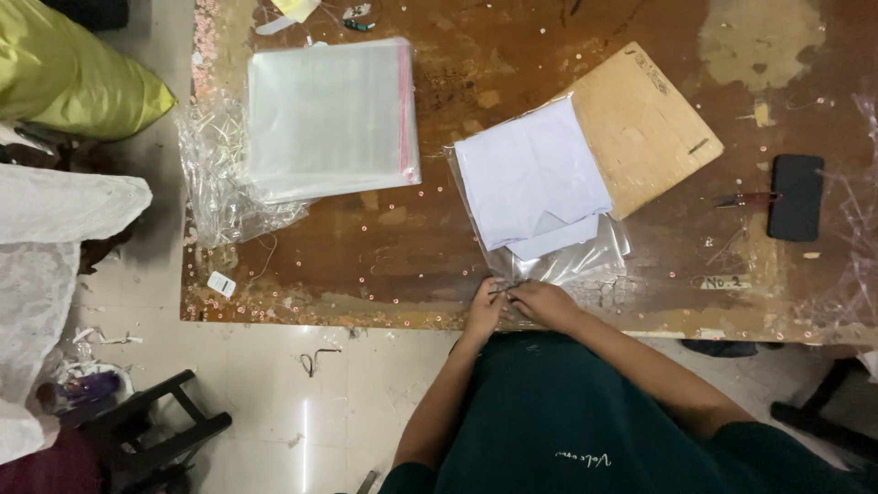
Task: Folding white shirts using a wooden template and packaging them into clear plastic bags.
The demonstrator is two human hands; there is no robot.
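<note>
A folded white cloth [533, 174] lies inside a clear plastic bag [585, 259] on the worn brown table [512, 73]. My left hand [485, 309] and my right hand [547, 302] meet at the bag's near edge by the table's front rim, fingers pinched on the thin plastic. A tan cardboard sheet [645, 123] sits tilted under the far side of the cloth.
A stack of clear bags with a red strip [331, 119] lies at the left, over crumpled plastic [215, 174]. A black phone [797, 197] and small snips [745, 198] rest at the right. White lace fabric [41, 265], a yellow-green bag [69, 73] and a black stool [155, 425] stand on the floor to the left.
</note>
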